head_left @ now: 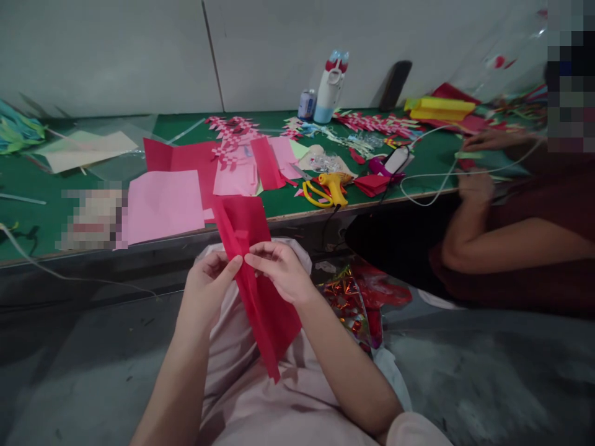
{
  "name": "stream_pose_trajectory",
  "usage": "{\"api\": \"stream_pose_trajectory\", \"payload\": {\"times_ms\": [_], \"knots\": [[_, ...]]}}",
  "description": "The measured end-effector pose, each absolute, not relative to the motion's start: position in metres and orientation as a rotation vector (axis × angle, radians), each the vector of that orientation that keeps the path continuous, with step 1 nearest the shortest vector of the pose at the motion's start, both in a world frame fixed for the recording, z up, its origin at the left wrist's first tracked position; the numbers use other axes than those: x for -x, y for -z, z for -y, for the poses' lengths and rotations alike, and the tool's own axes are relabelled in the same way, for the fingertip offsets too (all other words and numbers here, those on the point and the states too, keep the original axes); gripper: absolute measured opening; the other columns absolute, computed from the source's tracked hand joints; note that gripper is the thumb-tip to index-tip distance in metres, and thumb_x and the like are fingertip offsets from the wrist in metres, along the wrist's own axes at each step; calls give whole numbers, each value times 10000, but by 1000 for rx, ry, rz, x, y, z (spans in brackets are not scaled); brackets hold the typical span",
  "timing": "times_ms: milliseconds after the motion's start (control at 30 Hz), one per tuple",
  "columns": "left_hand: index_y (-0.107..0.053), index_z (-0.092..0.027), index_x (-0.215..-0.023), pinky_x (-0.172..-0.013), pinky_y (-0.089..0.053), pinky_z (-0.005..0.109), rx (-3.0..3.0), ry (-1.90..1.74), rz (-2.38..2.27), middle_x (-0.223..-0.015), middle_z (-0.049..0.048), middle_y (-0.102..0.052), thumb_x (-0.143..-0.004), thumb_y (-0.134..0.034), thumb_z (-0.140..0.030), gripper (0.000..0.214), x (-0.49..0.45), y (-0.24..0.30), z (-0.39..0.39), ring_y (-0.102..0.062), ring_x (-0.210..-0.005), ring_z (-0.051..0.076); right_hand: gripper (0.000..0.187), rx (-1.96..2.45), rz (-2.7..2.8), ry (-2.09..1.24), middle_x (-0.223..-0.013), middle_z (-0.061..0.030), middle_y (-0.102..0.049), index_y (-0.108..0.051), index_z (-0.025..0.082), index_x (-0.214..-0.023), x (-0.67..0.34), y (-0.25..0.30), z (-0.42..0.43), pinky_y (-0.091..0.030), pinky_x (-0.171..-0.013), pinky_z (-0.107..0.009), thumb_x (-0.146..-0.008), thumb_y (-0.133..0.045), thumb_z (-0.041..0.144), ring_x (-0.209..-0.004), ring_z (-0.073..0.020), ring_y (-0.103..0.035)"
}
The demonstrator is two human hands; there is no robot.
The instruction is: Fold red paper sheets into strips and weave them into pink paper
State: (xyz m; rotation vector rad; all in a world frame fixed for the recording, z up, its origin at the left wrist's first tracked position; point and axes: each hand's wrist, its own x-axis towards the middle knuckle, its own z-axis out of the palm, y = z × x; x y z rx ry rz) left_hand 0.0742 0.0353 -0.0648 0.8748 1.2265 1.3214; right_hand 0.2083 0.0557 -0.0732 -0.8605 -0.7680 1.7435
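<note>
A folded sheet of red paper (274, 310) slants over my lap, its far end reaching the table edge. My left hand (211, 279) pinches its left side between thumb and fingers. From the right, my right hand (279, 266) grips the same sheet, thumb tip close to the left thumb along a lengthwise fold. The fingertips behind the paper are partly hidden. Just beyond on the table lie a pink sheet (165, 204) and a larger red sheet (195, 162).
Yellow-handled scissors (316, 195) and a yellow glue gun (335, 186) lie near the edge of the green table (28, 204). Behind stand a white bottle (329, 93) and a can (307, 105). At right, a co-worker's hands (478, 173) handle paper; a white cord (432, 203) loops nearby.
</note>
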Motion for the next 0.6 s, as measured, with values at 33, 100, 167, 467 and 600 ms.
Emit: {"api": "stream_pose_trajectory", "payload": {"times_ms": [33,100,167,467,600], "knots": [[-692,-142,-723,-631,-478,227,-891,-1322,-1229,-647,-6,-638,-603,-826,-363,286,-74,66,-35,-581,-610,110,309,866,769,-1738,-679,35,-629,-665,154,-726,-208,73,-56,-442,-528,-179,-534,-844,315,-576,-52,-533],[-687,-144,-701,-634,-476,227,-896,-1345,-1235,-629,-14,-623,-605,-825,-348,265,-74,66,-34,-569,-594,104,311,882,765,-1724,-682,32,-632,-662,157,-722,-208,73,-55,-444,-519,-181,-525,-843,314,-576,-57,-535],[-680,-146,-675,-629,-474,226,-879,-1370,-1233,-610,-18,-616,-599,-828,-333,251,-75,66,-34,-560,-577,100,305,896,757,-1706,-681,29,-631,-658,159,-715,-207,73,-55,-444,-510,-181,-523,-840,310,-576,-60,-537],[-700,-142,-694,-636,-473,204,-791,-1386,-1191,-652,5,-670,-612,-819,-294,210,-77,63,-32,-593,-605,98,253,866,760,-1680,-637,42,-602,-657,153,-707,-203,74,-54,-419,-507,-177,-560,-824,274,-555,-53,-513],[-710,-138,-731,-646,-480,203,-754,-1384,-1186,-664,7,-677,-617,-818,-285,215,-78,62,-31,-604,-614,99,237,826,743,-1676,-618,54,-582,-662,160,-711,-202,74,-52,-413,-535,-173,-567,-824,256,-560,-48,-496]]}}
